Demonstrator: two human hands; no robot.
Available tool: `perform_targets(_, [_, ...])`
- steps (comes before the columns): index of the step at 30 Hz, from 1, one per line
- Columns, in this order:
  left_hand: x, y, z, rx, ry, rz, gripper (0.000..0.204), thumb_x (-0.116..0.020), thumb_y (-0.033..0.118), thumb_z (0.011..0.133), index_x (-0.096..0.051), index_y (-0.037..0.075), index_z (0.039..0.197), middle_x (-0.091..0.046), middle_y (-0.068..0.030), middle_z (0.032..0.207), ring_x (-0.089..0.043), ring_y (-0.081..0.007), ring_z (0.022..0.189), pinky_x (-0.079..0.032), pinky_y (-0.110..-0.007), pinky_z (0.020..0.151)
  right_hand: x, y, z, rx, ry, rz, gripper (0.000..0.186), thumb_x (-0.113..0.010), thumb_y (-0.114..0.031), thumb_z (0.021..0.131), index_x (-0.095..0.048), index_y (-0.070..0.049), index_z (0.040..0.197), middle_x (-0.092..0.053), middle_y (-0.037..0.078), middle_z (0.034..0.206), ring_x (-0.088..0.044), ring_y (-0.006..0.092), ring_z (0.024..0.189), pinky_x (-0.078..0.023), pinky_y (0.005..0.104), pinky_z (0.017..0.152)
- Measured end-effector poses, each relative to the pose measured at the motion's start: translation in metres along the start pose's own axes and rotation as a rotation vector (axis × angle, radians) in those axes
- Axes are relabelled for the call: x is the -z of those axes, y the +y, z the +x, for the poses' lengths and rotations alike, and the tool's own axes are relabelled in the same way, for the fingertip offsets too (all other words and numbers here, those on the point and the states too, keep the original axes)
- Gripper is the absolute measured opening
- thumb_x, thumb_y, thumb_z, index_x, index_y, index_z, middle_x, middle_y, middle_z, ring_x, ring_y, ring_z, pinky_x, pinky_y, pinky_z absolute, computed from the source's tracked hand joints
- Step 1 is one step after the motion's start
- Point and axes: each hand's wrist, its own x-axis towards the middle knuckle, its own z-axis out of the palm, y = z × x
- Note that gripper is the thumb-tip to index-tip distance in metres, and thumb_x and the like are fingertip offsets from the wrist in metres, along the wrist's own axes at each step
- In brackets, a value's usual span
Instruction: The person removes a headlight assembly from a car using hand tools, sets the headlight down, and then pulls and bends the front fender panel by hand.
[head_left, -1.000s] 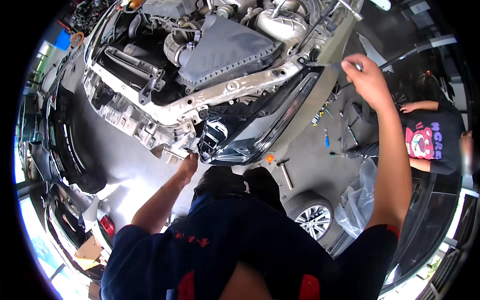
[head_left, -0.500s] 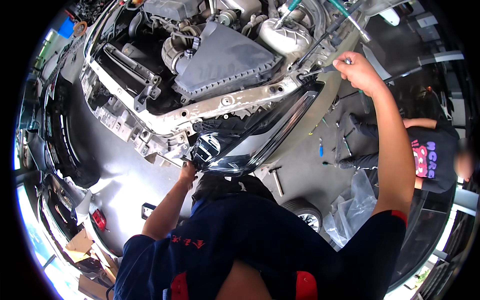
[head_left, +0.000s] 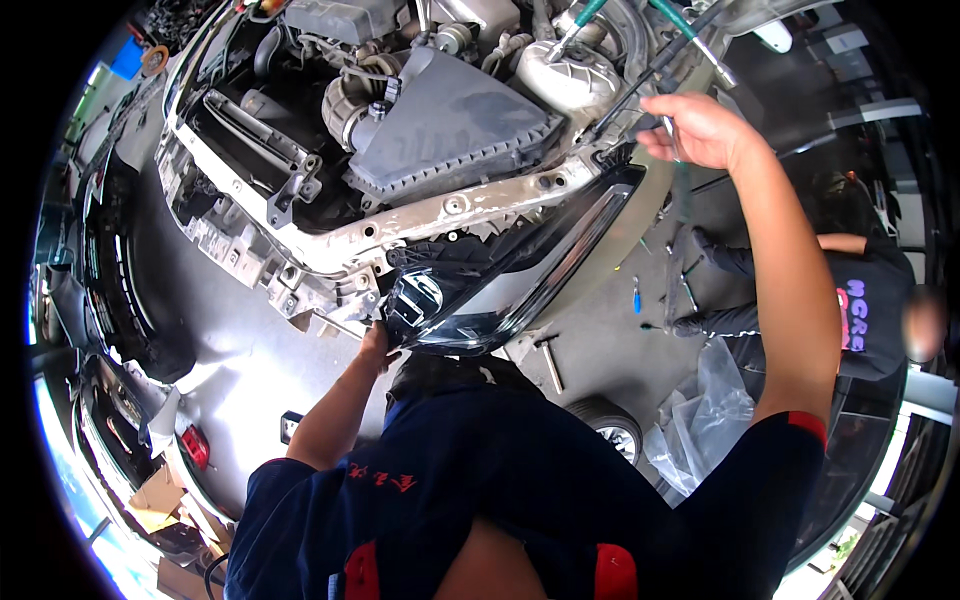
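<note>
My right hand [head_left: 690, 130] is raised beside the upper corner of the headlight assembly [head_left: 505, 280], its fingers curled round a slim metal tool [head_left: 670, 124], probably a wrench or driver. My left hand [head_left: 376, 340] grips the headlight's lower inner corner, where its fingertips are partly hidden. The glossy black headlight sits against the pale front crossmember [head_left: 455, 205] of a car with its bumper off. Behind that lie the black air filter box [head_left: 440, 130] and other engine parts. Long tools with green handles [head_left: 590, 20] rest over the engine bay.
A removed bumper [head_left: 130, 290] stands at left, near a red lamp [head_left: 195, 445]. A wheel [head_left: 612, 430], plastic sheeting [head_left: 700, 430], a hammer [head_left: 553, 365] and a blue-handled screwdriver [head_left: 636, 298] lie on the floor. A co-worker [head_left: 860, 300] reclines at right, legs toward the car.
My right hand has moved left from the fender edge and turned, its fingers looser round the tool. My left hand stays at the headlight corner. The view has shifted slightly.
</note>
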Motion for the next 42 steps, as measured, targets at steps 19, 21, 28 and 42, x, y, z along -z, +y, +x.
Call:
perform_targets(19, [0.013,-0.018,0.042,0.049,-0.1,0.036,0.055,-0.03,0.053,0.103,-0.061,0.008,0.099,-0.061,-0.0084,0.07,-0.057,-0.0209,0.053,-0.044,-0.036,0.046,0.01,-0.021,-0.001,0.717,-0.131,-1.656,0.042,-0.073,-0.019,0.092,-0.051,-0.006,0.126,-0.067,0.025,0.105,-0.067,0.0407,0.102,-0.052,0.0452,0.089])
perform_targets(21, [-0.01,0.006,0.01,0.042,-0.071,-0.018,0.057,-0.029,0.054,0.104,-0.061,0.008,0.1,-0.062,-0.0083,0.071,-0.057,-0.0205,0.053,-0.044,-0.036,0.045,0.013,-0.019,-0.001,0.672,-0.096,-1.664,0.042,-0.072,-0.018,0.093,-0.051,-0.003,0.125,-0.067,0.027,0.116,-0.066,0.0409,0.111,-0.052,0.0458,0.094])
perform_targets(28, [-0.004,0.008,0.0,0.048,-0.097,0.016,0.055,-0.031,0.053,0.106,-0.062,0.008,0.106,-0.063,-0.0075,0.079,-0.059,-0.0199,0.058,-0.047,-0.036,0.045,-0.006,-0.023,-0.01,-0.126,0.098,-0.232,0.027,-0.061,-0.022,0.105,-0.056,0.002,0.116,-0.065,0.011,0.099,-0.07,0.025,0.084,-0.064,0.0414,0.083])
perform_targets(42, [0.001,0.007,0.009,0.036,-0.124,0.074,0.053,-0.03,0.048,0.105,-0.062,0.006,0.107,-0.062,-0.0083,0.079,-0.058,-0.0199,0.059,-0.047,-0.036,0.047,-0.012,-0.027,-0.031,0.387,0.129,-1.66,0.043,-0.063,-0.032,0.101,-0.062,0.008,0.118,-0.07,0.026,0.111,-0.067,0.0408,0.11,-0.053,0.0467,0.094])
